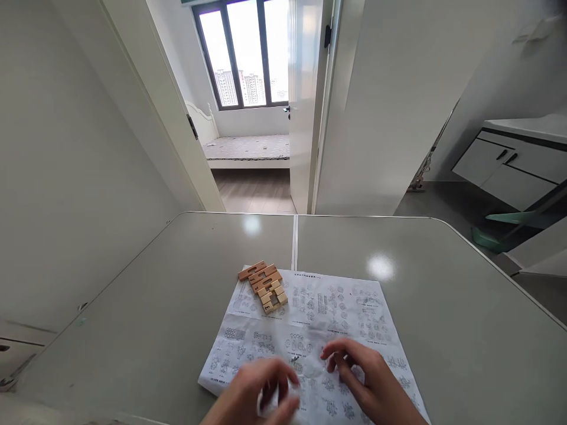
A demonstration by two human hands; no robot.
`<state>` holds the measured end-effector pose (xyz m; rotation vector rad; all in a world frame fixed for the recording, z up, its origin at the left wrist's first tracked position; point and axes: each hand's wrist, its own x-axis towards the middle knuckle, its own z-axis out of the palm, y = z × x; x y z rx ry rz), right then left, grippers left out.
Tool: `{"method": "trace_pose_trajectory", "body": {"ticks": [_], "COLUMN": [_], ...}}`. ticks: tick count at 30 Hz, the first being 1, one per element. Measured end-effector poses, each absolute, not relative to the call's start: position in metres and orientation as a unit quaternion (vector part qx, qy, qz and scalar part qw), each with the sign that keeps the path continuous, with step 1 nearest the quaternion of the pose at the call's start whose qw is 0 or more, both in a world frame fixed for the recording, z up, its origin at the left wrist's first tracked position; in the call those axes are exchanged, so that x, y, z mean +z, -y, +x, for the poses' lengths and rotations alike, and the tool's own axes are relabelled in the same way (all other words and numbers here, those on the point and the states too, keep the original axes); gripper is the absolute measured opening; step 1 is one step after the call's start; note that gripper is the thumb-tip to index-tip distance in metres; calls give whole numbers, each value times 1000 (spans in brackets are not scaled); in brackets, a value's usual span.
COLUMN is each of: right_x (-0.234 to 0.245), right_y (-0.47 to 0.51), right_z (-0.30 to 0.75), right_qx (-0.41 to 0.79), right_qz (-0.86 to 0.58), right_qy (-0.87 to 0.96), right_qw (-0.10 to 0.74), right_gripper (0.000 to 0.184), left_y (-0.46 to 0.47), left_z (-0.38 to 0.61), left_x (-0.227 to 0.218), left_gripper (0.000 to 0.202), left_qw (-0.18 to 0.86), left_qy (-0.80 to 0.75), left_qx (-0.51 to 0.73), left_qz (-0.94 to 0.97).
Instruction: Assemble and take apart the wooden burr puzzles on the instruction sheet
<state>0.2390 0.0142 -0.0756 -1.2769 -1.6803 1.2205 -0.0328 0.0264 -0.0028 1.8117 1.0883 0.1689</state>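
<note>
A large creased sheet of paper (pixel 310 336), printed with many small line diagrams and captions, lies on the table. Several notched wooden puzzle pieces (pixel 264 280) rest side by side on its upper left corner, some reddish brown and the nearest ones pale. My left hand (pixel 266 386) is over the lower left of the sheet, slightly blurred, its fingers curled and the thumb apart from them, with nothing seen between. Over the lower right part, my right hand (pixel 365 378) is low with bent, parted fingers, and no object shows in it. Both hands are nearer the front than the wooden pieces.
The glossy grey-green table (pixel 443 307) has a pale seam running down its middle. Behind it, an open door (pixel 305 106) leads to a room with a bed (pixel 248 147) and a window. A white cabinet (pixel 514 156) and a green stool or chair (pixel 491 236) stand at the right.
</note>
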Motion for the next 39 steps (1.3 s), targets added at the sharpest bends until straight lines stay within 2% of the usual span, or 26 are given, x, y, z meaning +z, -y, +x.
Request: {"method": "trace_pose_trajectory", "body": {"ticks": [3, 4, 6, 8, 11, 15, 18, 26, 39], "right_x": [-66, -64, -63, -64, -68, -76, -83, -99, -96], "right_y": [-33, -39, -52, -63, -77, -89, -96, -109, -108], "right_z": [246, 247, 248, 245, 237, 227, 223, 235, 236], "right_qx": [443, 434, 412, 394, 369, 340, 349, 387, 386], "right_qz": [-496, -497, -493, -483, -465, -443, -418, -427, -439], "right_qy": [669, 675, 692, 710, 731, 748, 747, 710, 707], "right_qw": [333, 330, 328, 327, 337, 359, 382, 405, 397], "right_gripper": [20, 20, 21, 22, 24, 29, 27, 20, 20], "left_y": [-64, -75, -94, -106, -116, -133, -154, -204, -230], "left_z": [-19, -20, -26, -34, -40, -45, -54, -65, -53], "left_x": [-26, -34, -47, -56, -61, -63, -67, -80, -38], "left_gripper": [17, 23, 36, 46, 48, 26, 22, 28, 55], "left_qw": [195, 125, 38, 5, -7, 2, 9, 75, 160], "left_qy": [-539, -541, -540, -525, -518, -516, -538, -557, -566], "left_qx": [225, 260, 284, 272, 271, 287, 305, 248, 58], "left_qz": [788, 790, 792, 806, 812, 807, 786, 789, 807]}}
